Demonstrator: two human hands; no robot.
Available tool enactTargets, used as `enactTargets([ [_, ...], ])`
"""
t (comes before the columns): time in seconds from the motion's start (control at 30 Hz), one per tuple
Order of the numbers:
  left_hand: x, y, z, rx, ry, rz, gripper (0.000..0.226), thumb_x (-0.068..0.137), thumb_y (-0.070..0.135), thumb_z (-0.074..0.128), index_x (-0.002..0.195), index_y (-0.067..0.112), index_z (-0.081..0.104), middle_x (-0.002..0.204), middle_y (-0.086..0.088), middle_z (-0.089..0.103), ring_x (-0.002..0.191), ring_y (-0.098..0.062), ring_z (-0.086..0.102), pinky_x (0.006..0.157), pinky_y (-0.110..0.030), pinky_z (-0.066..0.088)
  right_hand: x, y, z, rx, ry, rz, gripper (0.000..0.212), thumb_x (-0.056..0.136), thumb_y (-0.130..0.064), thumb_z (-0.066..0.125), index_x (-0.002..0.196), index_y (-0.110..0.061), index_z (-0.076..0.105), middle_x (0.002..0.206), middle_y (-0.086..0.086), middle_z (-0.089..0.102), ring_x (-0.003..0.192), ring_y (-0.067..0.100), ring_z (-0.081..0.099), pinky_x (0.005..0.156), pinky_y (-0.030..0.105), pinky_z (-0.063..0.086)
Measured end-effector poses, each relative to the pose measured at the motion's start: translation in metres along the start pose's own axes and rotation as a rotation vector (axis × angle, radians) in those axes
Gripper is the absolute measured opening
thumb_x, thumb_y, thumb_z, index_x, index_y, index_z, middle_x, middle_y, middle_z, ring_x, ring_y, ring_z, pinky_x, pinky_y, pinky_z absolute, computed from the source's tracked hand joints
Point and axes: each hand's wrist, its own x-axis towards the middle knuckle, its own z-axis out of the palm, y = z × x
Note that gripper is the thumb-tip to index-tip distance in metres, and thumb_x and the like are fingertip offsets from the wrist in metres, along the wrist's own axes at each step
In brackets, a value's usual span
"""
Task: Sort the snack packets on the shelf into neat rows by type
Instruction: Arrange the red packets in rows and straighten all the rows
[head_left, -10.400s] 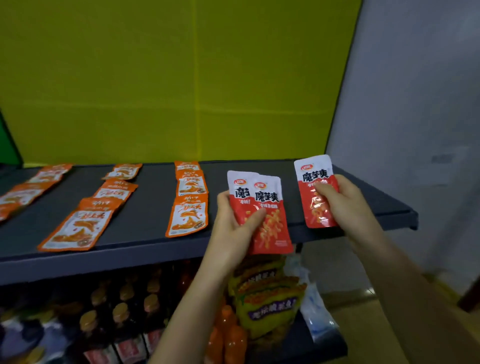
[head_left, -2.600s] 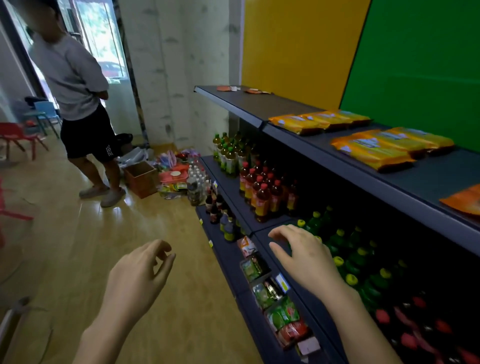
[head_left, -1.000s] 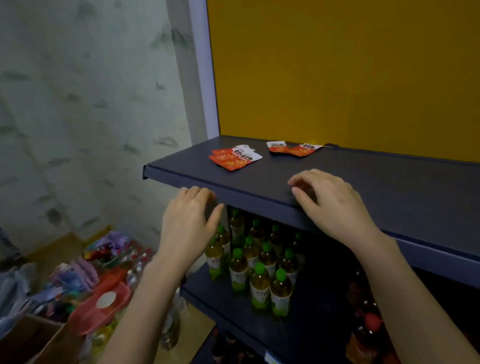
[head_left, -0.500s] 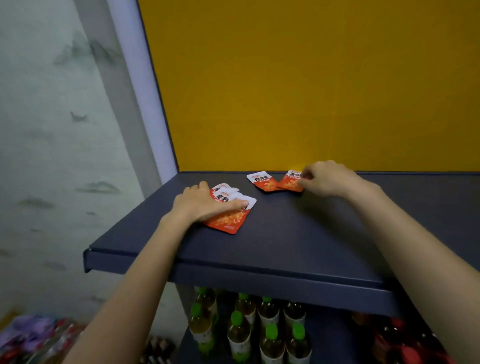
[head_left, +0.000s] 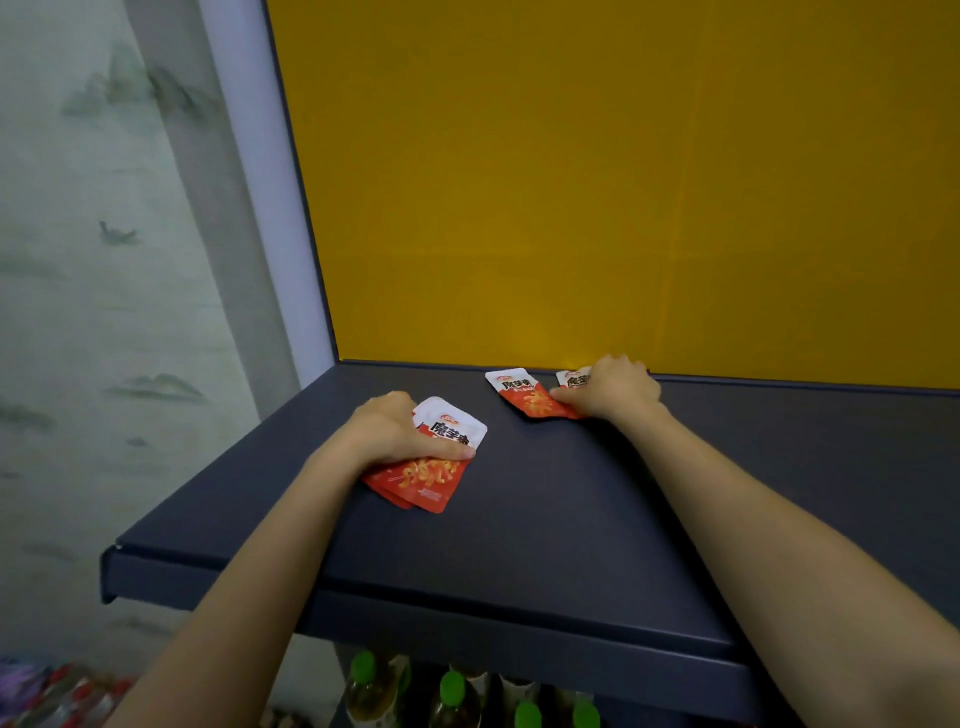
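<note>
Single head-worn view, close above the shelf (head_left: 545, 519), angled forward and down toward the yellow back panel (head_left: 623, 182)

The left hand (head_left: 387, 434) now grips the front packets (head_left: 428, 475), no longer flat; the right hand (head_left: 615, 388) covers more of the back packets (head_left: 524, 397).

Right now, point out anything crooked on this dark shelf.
The red-and-white foil snack packets near the left edge lie fanned in an overlapping pile. The two packets by the yellow back panel overlap, tilted apart.
</note>
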Motion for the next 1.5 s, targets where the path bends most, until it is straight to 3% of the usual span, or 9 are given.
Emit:
enactTargets([
  [0.23,0.001,-0.005,0.002,-0.259,0.115,0.069,0.061,0.068,0.041,0.078,0.11,0.012,0.046,0.112,-0.006,0.058,0.1,-0.023,0.058,0.082,-0.036,0.048,0.012,-0.002,-0.001,0.262,-0.03,-0.011,0.049,0.079,-0.041,0.068,0.112,-0.007,0.057,0.12,0.015,0.06,0.109,0.032,0.058,0.076,0.034,0.045],
  [0.4,0.002,-0.011,0.002,-0.605,0.078,0.029,0.056,0.071,0.031,0.078,0.108,0.014,0.039,0.09,0.0,0.056,0.074,-0.013,0.056,0.057,-0.027,0.044,0.008,-0.024,0.002,0.688,0.011,-0.126,0.038,0.077,-0.03,0.073,0.105,-0.004,0.066,0.114,0.016,0.067,0.106,0.03,0.061,0.091,0.04,0.049],
  [0.53,0.001,-0.012,0.008,-0.772,0.149,0.041,0.053,0.075,0.026,0.076,0.108,0.017,0.035,0.089,0.002,0.055,0.074,-0.011,0.056,0.056,-0.024,0.042,0.002,-0.035,0.023,0.392,-0.045,-0.163,0.037,0.075,-0.045,0.07,0.091,-0.013,0.063,0.121,0.016,0.058,0.106,0.028,0.054,0.08,0.037,0.043],
  [0.7,0.002,-0.015,0.01,-0.91,0.232,0.049,0.056,0.072,0.025,0.078,0.111,0.016,0.039,0.11,-0.007,0.06,0.096,-0.023,0.062,0.081,-0.038,0.052,-0.004,-0.036,0.029,0.326,-0.052,-0.132,0.062,0.074,-0.044,0.072,0.118,-0.008,0.048,0.125,0.012,0.056,0.116,0.03,0.052,0.079,0.035,0.04],
  [0.8,0.0,-0.014,0.009,-0.982,0.191,0.029,0.057,0.072,0.021,0.078,0.114,0.013,0.041,0.106,-0.007,0.059,0.091,-0.022,0.061,0.072,-0.034,0.051,-0.013,-0.036,0.026,0.394,-0.038,-0.12,0.069,0.072,-0.037,0.076,0.125,-0.006,0.044,0.128,0.011,0.055,0.118,0.03,0.052,0.088,0.035,0.043],
  [1.03,-0.011,-0.007,0.003,-1.158,0.064,-0.019,0.045,0.077,0.02,0.074,0.11,0.01,0.046,0.083,-0.005,0.061,0.063,-0.014,0.063,0.046,-0.027,0.051,-0.054,-0.011,-0.002,0.344,0.0,-0.242,0.036,0.08,-0.036,0.068,0.1,-0.007,0.061,0.109,0.011,0.066,0.104,0.029,0.059,0.081,0.035,0.045],
  [1.13,-0.025,0.008,0.003,-1.261,-0.022,0.005,0.021,0.08,0.022,0.071,0.091,0.01,0.057,0.073,-0.005,0.065,0.043,-0.009,0.064,0.037,-0.021,0.051,-0.083,0.014,-0.024,0.531,0.061,-0.247,0.036,0.08,-0.032,0.069,0.105,-0.006,0.062,0.106,0.01,0.068,0.101,0.027,0.062,0.09,0.043,0.049],
  [1.3,-0.063,0.068,0.015,-1.314,-0.159,0.134,0.013,0.082,0.027,0.068,0.084,0.018,0.06,0.053,0.004,0.067,0.041,-0.007,0.063,0.039,-0.019,0.049,-0.15,0.086,-0.061,0.803,0.126,-0.187,0.028,0.079,-0.027,0.071,0.099,-0.009,0.065,0.098,0.01,0.072,0.091,0.024,0.069,0.087,0.045,0.054],
  [1.5,-0.13,0.171,0.06,-1.296,-0.319,0.356,0.023,0.08,0.022,0.069,0.099,0.016,0.058,0.08,-0.001,0.068,0.049,-0.005,0.066,0.044,-0.018,0.052,-0.248,0.204,-0.104,0.971,0.354,0.006,0.013,0.08,-0.021,0.07,0.091,-0.016,0.067,0.089,0.006,0.073,0.078,0.018,0.068,0.075,0.033,0.052],
])
